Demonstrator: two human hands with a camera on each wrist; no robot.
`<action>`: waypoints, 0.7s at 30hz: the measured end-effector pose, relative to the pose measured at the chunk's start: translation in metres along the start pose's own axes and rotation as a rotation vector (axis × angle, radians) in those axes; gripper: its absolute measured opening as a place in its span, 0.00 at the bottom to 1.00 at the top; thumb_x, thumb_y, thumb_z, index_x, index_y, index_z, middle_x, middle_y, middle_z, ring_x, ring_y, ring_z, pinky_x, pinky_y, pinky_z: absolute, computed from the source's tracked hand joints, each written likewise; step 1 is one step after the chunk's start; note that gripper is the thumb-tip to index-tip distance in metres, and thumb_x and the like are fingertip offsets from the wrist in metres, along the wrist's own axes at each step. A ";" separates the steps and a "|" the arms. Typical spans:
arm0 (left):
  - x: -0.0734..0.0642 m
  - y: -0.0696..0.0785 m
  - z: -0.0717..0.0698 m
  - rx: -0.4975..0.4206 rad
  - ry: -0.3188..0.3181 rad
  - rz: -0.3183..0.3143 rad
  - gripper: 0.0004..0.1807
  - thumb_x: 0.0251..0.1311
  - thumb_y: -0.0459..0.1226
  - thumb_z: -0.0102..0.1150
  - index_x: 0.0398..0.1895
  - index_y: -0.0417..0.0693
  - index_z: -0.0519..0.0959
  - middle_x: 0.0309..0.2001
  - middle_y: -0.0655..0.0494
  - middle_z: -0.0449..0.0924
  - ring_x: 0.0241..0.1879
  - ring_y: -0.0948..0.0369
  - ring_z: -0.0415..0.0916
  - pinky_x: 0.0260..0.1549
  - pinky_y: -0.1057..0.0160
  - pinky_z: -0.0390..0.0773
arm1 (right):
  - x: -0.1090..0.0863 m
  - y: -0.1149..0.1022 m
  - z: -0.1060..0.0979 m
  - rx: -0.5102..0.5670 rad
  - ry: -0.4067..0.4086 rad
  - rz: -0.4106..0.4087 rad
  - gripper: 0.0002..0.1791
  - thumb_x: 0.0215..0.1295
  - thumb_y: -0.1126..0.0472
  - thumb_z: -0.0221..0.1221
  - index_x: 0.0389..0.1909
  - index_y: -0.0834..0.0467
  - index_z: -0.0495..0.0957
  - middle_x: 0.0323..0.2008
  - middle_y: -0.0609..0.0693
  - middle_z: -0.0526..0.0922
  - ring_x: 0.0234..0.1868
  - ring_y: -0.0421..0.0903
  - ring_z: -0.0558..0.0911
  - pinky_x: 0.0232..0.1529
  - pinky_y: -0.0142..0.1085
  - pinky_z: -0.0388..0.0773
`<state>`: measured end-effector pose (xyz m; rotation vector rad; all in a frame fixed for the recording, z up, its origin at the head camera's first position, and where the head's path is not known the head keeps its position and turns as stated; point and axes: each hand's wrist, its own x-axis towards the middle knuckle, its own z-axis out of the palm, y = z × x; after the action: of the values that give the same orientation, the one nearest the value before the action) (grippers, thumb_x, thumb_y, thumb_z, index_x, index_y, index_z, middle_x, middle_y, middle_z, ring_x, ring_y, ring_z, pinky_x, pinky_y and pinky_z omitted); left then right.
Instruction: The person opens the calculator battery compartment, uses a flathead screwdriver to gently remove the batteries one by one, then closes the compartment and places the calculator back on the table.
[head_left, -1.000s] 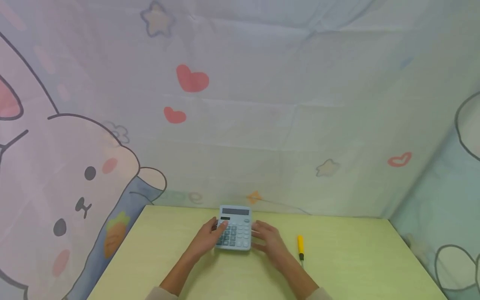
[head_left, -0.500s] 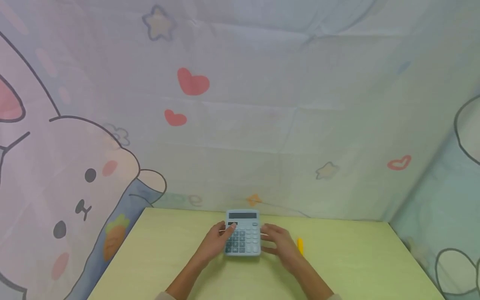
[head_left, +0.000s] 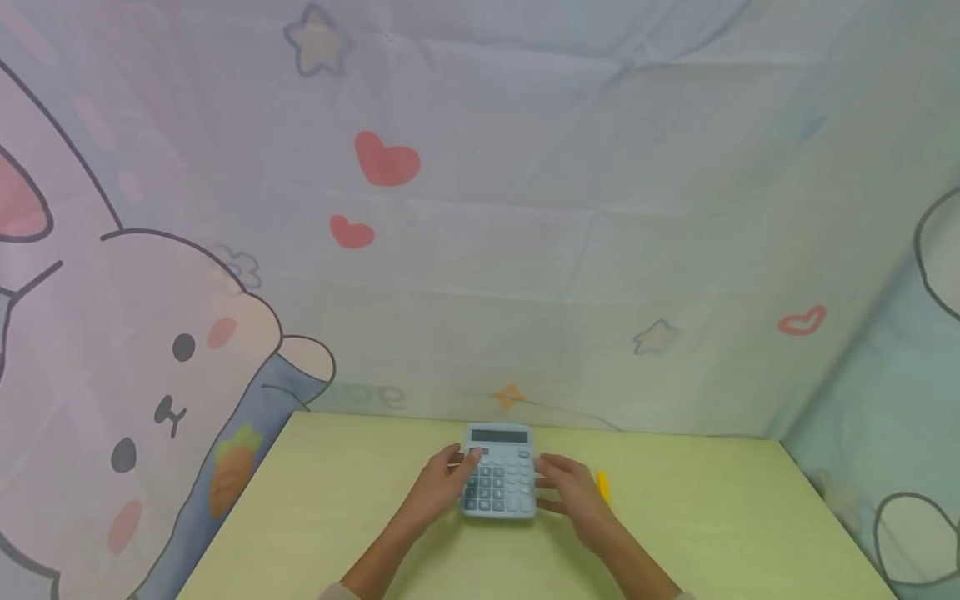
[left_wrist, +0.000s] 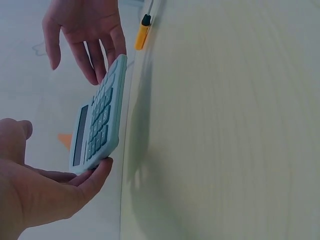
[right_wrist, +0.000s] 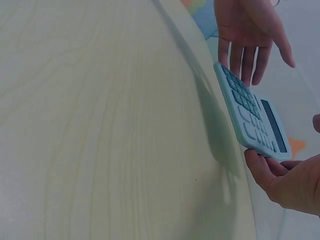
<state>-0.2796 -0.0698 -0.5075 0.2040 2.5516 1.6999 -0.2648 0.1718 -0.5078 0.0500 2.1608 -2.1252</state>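
Observation:
A pale blue calculator (head_left: 500, 471) is held up off the table between both hands, its display at the far end and its keys facing up. My left hand (head_left: 435, 487) supports its left edge on extended fingers; the thumb overlaps the upper left keys in the head view but stands apart from it in the wrist views. At the opposite edge, my right hand (head_left: 577, 496) has its extended fingertips against the side, thumb spread away. In the left wrist view the calculator (left_wrist: 100, 117) tilts above its shadow. The fingers' contact behind the calculator is partly hidden.
A screwdriver with a yellow handle (head_left: 603, 486) lies right of the right hand, partly covered by it; its thin shaft shows in the left wrist view. The pale yellow table (head_left: 720, 517) ends at a cartoon-printed cloth (head_left: 480, 250).
Both hands have carried the calculator to the right and slightly nearer. The right hand and forearm now cover part of the screwdriver, which was in fuller view before.

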 end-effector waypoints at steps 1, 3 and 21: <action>0.000 -0.001 0.000 -0.003 -0.006 0.007 0.50 0.77 0.61 0.53 0.78 0.24 0.59 0.69 0.30 0.73 0.69 0.37 0.73 0.64 0.40 0.76 | 0.000 0.001 -0.001 -0.002 0.003 -0.003 0.35 0.80 0.52 0.58 0.71 0.77 0.66 0.61 0.69 0.79 0.58 0.63 0.82 0.55 0.57 0.85; 0.000 -0.002 0.000 -0.010 -0.021 0.017 0.50 0.77 0.61 0.53 0.78 0.24 0.58 0.69 0.30 0.73 0.68 0.37 0.74 0.60 0.43 0.80 | 0.000 0.002 -0.003 -0.007 0.011 -0.005 0.34 0.80 0.52 0.58 0.70 0.77 0.67 0.59 0.69 0.80 0.57 0.64 0.82 0.54 0.57 0.85; 0.002 -0.001 0.008 -0.070 -0.017 -0.009 0.47 0.77 0.58 0.54 0.73 0.20 0.63 0.63 0.28 0.76 0.54 0.44 0.83 0.45 0.53 0.88 | -0.001 0.009 -0.009 -0.016 0.014 0.059 0.36 0.78 0.45 0.59 0.68 0.73 0.72 0.60 0.68 0.80 0.56 0.61 0.83 0.51 0.55 0.87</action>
<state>-0.2810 -0.0628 -0.5115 0.2014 2.4726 1.7734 -0.2635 0.1809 -0.5170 0.1261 2.1558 -2.0823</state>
